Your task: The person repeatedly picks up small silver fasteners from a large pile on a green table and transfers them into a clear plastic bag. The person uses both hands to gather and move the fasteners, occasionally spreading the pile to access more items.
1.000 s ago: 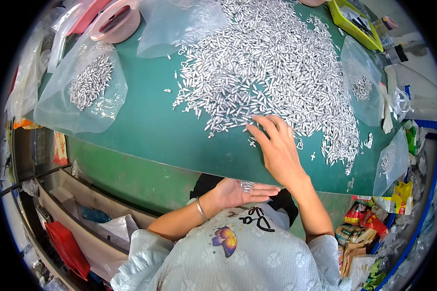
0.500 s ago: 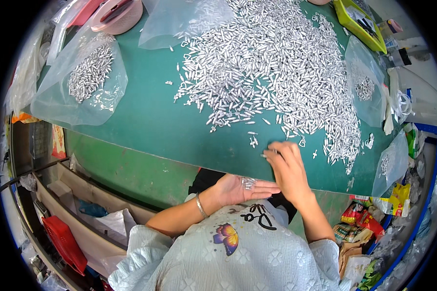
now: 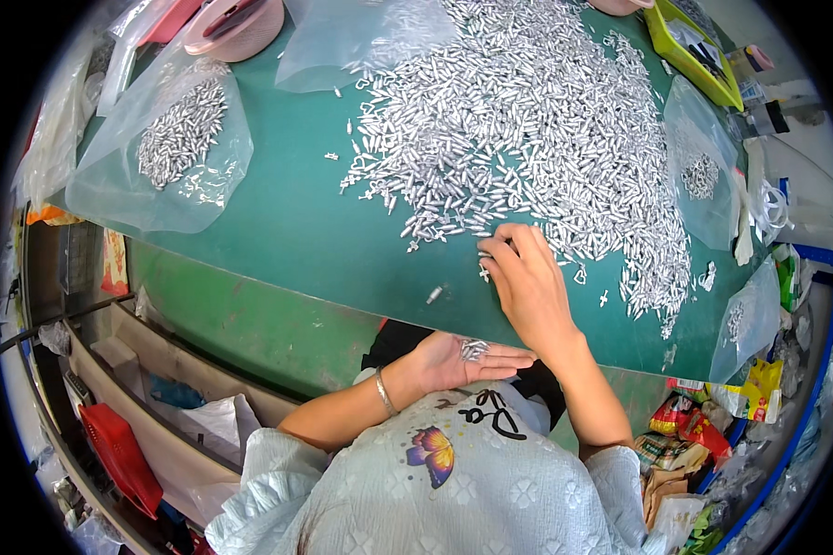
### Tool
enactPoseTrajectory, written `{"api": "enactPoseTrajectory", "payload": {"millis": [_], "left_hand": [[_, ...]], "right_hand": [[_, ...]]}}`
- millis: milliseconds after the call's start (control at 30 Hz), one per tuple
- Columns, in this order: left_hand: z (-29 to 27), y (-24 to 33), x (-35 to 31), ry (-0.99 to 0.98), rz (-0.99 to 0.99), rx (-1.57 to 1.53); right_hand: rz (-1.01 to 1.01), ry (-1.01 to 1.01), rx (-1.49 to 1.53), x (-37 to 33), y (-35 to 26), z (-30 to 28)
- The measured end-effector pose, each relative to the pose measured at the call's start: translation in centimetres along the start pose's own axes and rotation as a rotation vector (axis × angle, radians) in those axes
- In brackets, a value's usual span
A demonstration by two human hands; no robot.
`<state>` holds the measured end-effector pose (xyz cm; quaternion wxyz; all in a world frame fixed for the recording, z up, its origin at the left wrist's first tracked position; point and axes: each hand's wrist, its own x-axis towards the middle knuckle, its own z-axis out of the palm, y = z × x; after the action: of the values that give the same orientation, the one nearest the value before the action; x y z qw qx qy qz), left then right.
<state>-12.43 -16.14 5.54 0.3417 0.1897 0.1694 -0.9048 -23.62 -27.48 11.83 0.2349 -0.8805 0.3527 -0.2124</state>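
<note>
Sorting is being done here: little silver metal pieces are being picked off the green table (image 3: pixel 278 231) and gathered in a cupped palm. The right hand (image 3: pixel 528 287) is laid flat on the table at the near edge of the big pile of metal pieces (image 3: pixel 528 129), at about 6 o'clock from the pile's middle. Its fingers (image 3: pixel 504 252) are bent down onto a few loose pieces; whether one is pinched cannot be told. The left hand (image 3: pixel 458 361) is held open, palm up, just under the table edge at 7 o'clock from the right hand, and a small heap of pieces (image 3: pixel 474 349) is rested in it, not squeezed. A gentle pinch or drag toward the edge is probably called for next, so nothing is dropped. The pieces look short, thin, shiny and tube-like, spread loosely and thickly. One stray piece (image 3: pixel 433 295) is seen alone at 9 o'clock from the right hand. More pieces are kept in a clear plastic bag (image 3: pixel 171 148) far off at 10 o'clock.
</note>
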Motion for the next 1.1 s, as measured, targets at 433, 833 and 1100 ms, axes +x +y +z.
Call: {"api": "enactPoseTrajectory", "payload": {"millis": [433, 833, 1100], "left_hand": [[-3.4, 3.8, -9.3, 0.269, 0.231, 0.168], [-4.4, 1.2, -1.8, -0.207, 0.078, -0.094], [-1.3, 2.5, -15.6, 0.500, 0.675, 0.367]], "right_hand": [[0.091, -0.010, 0.024, -1.6, 0.5, -1.1], [0.009, 0.005, 0.112, -3.3, -3.2, -1.3], [0.086, 0.134, -0.037, -3.1, -0.3, 0.3]]}}
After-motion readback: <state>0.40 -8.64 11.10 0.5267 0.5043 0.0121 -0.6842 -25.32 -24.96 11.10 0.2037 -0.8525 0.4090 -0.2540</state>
